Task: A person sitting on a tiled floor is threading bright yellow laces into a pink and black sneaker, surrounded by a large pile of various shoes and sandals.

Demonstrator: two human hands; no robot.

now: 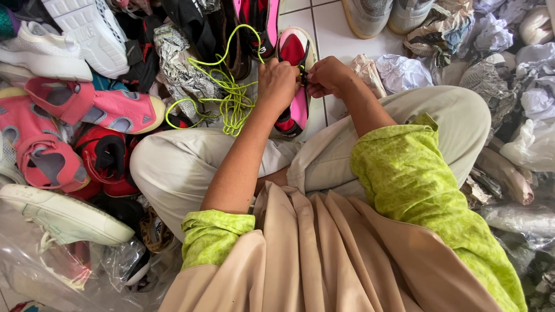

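Note:
A pink and black shoe point(298, 107) with a red inside stands on its heel between my knees. My left hand point(276, 85) is closed around its upper part and holds a neon yellow-green lace point(230, 95) that loops and tangles to the left. My right hand point(327, 76) pinches the lace end at the shoe's edge, fingertips touching those of the left hand. Both forearms reach out from rolled-up green sleeves.
I sit cross-legged on a white tiled floor point(335, 34). Pink sandals point(95, 107), red shoes and white sneakers point(63, 216) pile up at left. Crumpled paper point(404, 72) and plastic bags lie at right. Two grey shoes point(381, 14) stand at the top.

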